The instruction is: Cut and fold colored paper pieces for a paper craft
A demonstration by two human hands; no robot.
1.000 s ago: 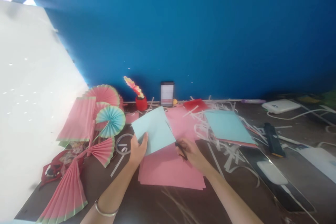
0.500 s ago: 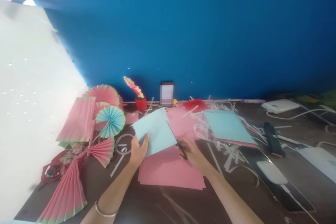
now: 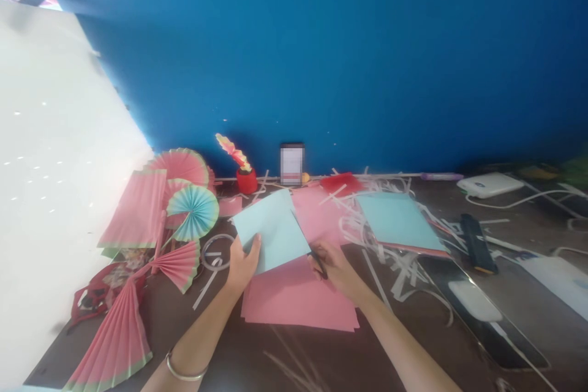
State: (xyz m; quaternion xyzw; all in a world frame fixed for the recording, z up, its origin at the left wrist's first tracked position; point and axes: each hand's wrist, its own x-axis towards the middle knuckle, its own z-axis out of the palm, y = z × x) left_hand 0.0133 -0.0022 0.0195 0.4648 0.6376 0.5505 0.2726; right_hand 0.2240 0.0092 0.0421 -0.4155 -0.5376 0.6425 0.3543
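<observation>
"What do we see changed from a second ago?"

"Little: our pale blue sheet (image 3: 271, 229) sits a touch farther right, tilted over the pink sheets (image 3: 298, 300)."

"And our hands?"

"Our left hand (image 3: 243, 262) pinches the sheet, thumb on top, fingers hidden beneath. Our right hand (image 3: 333, 266) curls closed around a dark tool (image 3: 318, 263), its far end hard for us to make out."

"Textures?"

"We notice smooth flat paper, a round pleated blue fan (image 3: 193, 213), and curling white strips (image 3: 407, 272)."

glare bleaches the white wall (image 3: 50, 135); the right edge looks dim, blurred.
</observation>
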